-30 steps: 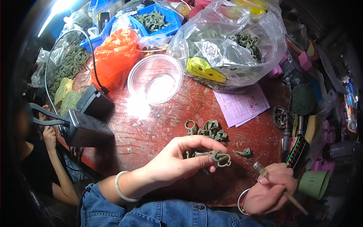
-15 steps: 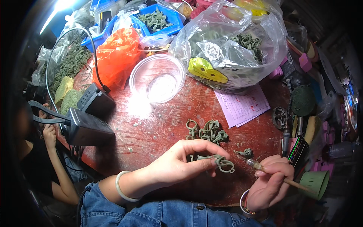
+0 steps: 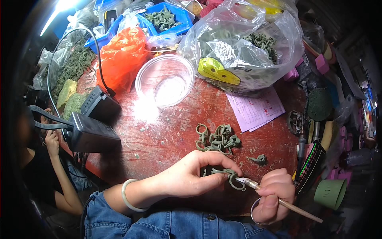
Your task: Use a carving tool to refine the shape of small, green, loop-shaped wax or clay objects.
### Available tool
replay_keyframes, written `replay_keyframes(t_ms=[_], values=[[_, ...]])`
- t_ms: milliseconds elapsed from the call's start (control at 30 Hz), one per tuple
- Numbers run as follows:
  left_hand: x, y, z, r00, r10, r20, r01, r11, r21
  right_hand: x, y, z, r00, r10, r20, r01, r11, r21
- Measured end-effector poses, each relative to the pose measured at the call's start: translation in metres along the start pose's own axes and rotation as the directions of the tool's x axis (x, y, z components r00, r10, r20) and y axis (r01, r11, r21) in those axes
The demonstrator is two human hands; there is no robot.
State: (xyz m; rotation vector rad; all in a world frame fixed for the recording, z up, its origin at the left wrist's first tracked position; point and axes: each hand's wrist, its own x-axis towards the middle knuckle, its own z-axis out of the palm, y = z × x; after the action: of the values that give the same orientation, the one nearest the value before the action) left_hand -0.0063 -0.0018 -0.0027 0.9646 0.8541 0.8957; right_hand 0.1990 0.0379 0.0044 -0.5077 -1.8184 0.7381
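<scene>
My left hand (image 3: 191, 175) pinches a grey-green wax ring piece (image 3: 238, 184) between thumb and fingers, low over the red table. Gripped in my right hand (image 3: 275, 195) is a thin wooden-handled tool (image 3: 300, 210) with a metal collar. Its pale tip meets the ring's right side, though the tip's exact shape is too small to make out. Just beyond my left hand lies a small pile of similar ring pieces (image 3: 219, 139). One separate piece (image 3: 260, 159) rests to the right of that pile.
A clear round tub (image 3: 145, 85) stands behind, between an orange-red bag (image 3: 121, 55) and a large clear bag (image 3: 254, 75) of green pieces. Pink paper (image 3: 254, 113) lies under that bag. Black adapters (image 3: 93, 133) sit left; a green cup (image 3: 330, 194) is right. Another person's arm (image 3: 61, 175) shows at left.
My right hand has moved left and slightly down, bringing the tool's tip from beside the lone piece to the held ring. My left hand has shifted slightly down with the ring.
</scene>
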Motion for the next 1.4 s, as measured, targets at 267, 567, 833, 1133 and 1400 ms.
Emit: replay_keyframes(t_ms=[267, 567, 833, 1133, 1400], values=[[0.0007, 0.0027, -0.0012, 0.998, -0.067, 0.002, 0.067, 0.996, -0.065, -0.0001, 0.0026, 0.0070, 0.994, -0.014, -0.104, 0.011, 1.000, -0.028], [0.0009, 0.0010, -0.0010, 0.999, -0.019, 0.034, 0.020, 0.999, -0.026, 0.0020, 0.0009, 0.0084, 0.996, 0.045, -0.077, -0.044, 0.999, 0.002], [0.0010, 0.0000, -0.0007, 0.999, 0.003, 0.034, -0.003, 1.000, -0.015, 0.0021, -0.0021, 0.0101, 0.991, 0.100, -0.093, -0.102, 0.995, -0.014], [0.0009, 0.0023, -0.0014, 0.999, -0.031, 0.043, 0.032, 0.999, -0.024, 0.0024, -0.0029, 0.0068, 0.996, 0.091, -0.022, -0.091, 0.996, -0.018], [0.0004, 0.0001, -0.0029, 0.996, -0.072, 0.052, 0.076, 0.993, -0.089, 0.0026, 0.0003, 0.0103, 0.995, 0.034, -0.096, -0.039, 0.998, -0.046]])
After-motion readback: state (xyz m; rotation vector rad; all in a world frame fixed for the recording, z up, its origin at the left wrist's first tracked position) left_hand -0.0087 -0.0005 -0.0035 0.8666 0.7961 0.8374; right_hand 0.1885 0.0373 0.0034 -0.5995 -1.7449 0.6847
